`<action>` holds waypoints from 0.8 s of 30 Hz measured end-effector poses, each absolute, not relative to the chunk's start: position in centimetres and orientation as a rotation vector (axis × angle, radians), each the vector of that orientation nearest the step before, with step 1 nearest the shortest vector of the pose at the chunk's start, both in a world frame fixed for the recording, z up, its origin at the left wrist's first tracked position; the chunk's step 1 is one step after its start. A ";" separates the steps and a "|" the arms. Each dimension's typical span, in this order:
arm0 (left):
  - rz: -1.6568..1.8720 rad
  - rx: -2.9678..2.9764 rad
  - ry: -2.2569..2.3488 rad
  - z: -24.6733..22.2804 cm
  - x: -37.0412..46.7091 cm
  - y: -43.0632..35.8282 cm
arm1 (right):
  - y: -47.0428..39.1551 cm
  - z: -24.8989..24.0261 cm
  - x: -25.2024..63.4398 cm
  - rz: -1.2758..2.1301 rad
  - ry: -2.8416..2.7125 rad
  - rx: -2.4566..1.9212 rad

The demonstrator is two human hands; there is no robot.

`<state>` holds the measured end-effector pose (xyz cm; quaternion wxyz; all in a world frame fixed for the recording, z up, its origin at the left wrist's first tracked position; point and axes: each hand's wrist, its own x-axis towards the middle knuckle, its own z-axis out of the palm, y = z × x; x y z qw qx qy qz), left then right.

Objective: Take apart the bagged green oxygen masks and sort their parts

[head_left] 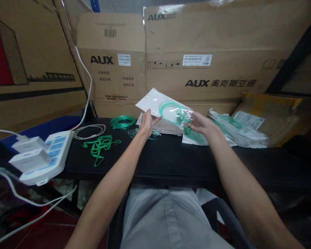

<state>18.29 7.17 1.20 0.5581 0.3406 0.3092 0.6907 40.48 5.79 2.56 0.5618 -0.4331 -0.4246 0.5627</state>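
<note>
Centre of the frame, a white and clear pouch (168, 108) with coiled green tubing inside is held up at a tilt above a black bench (171, 159); the left hand (146, 123), partly closed, grips its lower left edge, one finger stretched out to the right along it; the right hand (200, 123), fingers curled, holds its right end; just below the right hand lies a packet (195, 137) of green tubing, and beside the left hand a clear plastic piece (134, 132); left of centre are a shiny green coil (122, 121), a pale looped cord (89, 131) and a tangle of green strap (101, 147); at the left, a white power strip (57, 152) carries white plugs (32, 155); at the right, more packets (238, 128) overlap near a worn cardboard piece (282, 117); large AUX cartons (197, 38) fill the background
</note>
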 end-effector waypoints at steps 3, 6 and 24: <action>1.675 0.772 0.769 1.3 17.7 7.2 | 5.5 3.2 41.5 1.264 -0.895 -1.004; 1.695 0.771 0.826 1.5 17.1 7.4 | 5.4 3.6 42.7 1.142 -0.800 -0.965; 1.473 1.863 1.668 2.7 16.7 5.4 | 6.5 3.8 43.9 0.649 -0.724 -0.768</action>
